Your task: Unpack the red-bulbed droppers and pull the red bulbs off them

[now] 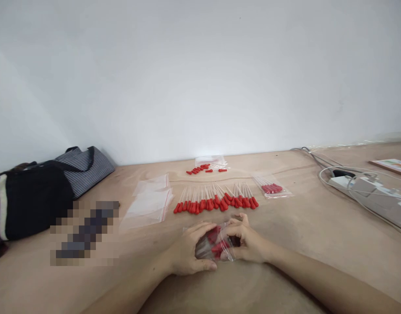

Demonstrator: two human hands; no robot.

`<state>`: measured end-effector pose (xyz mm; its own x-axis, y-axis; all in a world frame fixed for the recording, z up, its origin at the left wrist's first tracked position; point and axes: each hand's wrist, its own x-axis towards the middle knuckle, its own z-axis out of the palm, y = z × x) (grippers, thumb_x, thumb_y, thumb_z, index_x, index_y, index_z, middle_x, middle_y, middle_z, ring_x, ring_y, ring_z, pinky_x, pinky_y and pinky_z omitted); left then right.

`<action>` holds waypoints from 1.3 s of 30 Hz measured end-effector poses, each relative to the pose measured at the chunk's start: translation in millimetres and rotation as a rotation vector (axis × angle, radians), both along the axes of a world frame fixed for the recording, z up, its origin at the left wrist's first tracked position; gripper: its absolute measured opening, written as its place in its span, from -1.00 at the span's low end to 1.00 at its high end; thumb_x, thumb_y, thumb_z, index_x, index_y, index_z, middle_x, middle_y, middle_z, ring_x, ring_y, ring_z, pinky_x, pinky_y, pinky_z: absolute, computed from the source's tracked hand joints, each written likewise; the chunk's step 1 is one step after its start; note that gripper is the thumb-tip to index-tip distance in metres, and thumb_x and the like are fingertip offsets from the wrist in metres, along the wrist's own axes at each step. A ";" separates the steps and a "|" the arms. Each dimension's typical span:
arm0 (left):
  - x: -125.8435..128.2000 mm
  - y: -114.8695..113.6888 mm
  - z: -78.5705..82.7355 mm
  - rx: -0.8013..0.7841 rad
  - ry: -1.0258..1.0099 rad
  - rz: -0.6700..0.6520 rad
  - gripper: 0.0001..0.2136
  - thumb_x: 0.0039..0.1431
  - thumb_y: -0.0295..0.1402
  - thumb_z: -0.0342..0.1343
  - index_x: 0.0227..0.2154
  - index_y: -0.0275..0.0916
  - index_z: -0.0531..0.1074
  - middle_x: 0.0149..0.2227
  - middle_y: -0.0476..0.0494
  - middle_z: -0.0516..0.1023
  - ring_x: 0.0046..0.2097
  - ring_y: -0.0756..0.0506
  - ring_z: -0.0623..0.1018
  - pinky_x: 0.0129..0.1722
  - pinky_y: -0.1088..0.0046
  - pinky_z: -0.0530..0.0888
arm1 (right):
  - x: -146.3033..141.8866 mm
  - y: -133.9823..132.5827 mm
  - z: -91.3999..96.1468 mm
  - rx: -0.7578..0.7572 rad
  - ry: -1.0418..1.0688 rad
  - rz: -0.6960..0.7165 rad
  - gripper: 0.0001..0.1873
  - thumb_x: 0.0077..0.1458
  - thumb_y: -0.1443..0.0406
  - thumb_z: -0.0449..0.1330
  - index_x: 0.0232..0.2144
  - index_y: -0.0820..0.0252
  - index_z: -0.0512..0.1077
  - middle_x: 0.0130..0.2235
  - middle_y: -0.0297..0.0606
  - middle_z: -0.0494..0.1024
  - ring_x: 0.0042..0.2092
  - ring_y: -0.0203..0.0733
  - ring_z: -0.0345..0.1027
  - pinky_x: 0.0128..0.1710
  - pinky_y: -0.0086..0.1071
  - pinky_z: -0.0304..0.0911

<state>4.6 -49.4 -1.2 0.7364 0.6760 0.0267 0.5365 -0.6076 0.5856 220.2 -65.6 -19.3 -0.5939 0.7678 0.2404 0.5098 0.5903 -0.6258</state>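
Both my hands hold one small clear zip bag (pixel 216 246) with red-bulbed droppers inside, low on the tan table. My left hand (pixel 189 250) curls around the bag's left side. My right hand (pixel 248 242) pinches its right end. Just beyond them lies a row of several glass droppers with red bulbs (pixel 216 200). A filled zip bag of droppers (pixel 272 188) lies to the right of that row. Loose red bulbs (pixel 203 168) sit farther back near the wall. Empty clear zip bags (pixel 149 203) are stacked to the left.
A dark bag and a striped bag (pixel 49 192) rest at the left by the wall. A white power strip with adapters and cables (pixel 367 185) lies at the right. A flat printed sheet (pixel 392 165) is at the far right. A blurred patch (pixel 84 233) covers something left of my hands.
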 end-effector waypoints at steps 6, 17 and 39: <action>-0.3 0.1 2.1 -0.004 -0.024 -0.003 -0.25 -0.17 -0.09 0.23 0.12 -0.16 0.11 0.11 -0.24 0.24 0.12 -0.27 0.24 0.06 0.10 0.22 | -0.4 0.7 1.1 -0.035 0.038 -0.058 -0.79 -0.18 0.14 0.29 -0.46 0.09 0.43 -0.37 -0.40 0.47 -0.21 -0.23 0.30 0.05 0.02 -0.27; -2.8 0.3 1.4 -0.002 0.036 -0.001 -0.25 -0.12 -0.08 0.20 0.14 -0.20 0.08 0.16 -0.26 0.17 0.16 -0.27 0.18 0.10 0.08 0.16 | 48.6 14.1 17.0 -0.366 0.275 -0.073 -0.70 -0.09 0.08 0.20 -0.41 0.20 0.40 -0.43 -0.34 0.48 -0.40 -0.31 0.32 -0.33 -0.37 0.21; -0.2 -2.2 13.0 -0.058 0.075 0.015 -0.28 -0.12 -0.12 0.21 0.13 -0.17 0.12 0.17 -0.22 0.17 0.17 -0.23 0.18 0.12 0.13 0.14 | 110.3 44.8 -32.7 0.601 -0.052 -0.704 -0.72 0.11 0.18 -0.02 -0.33 0.15 0.45 -0.35 -0.19 0.51 -0.34 -0.19 0.39 -0.35 -0.34 0.29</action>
<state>4.5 -51.6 11.8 0.7244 0.6860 -0.0676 0.5890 -0.5650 0.5778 330.6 -20.8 -51.9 -0.0592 0.7106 0.7011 0.8927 0.3520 -0.2814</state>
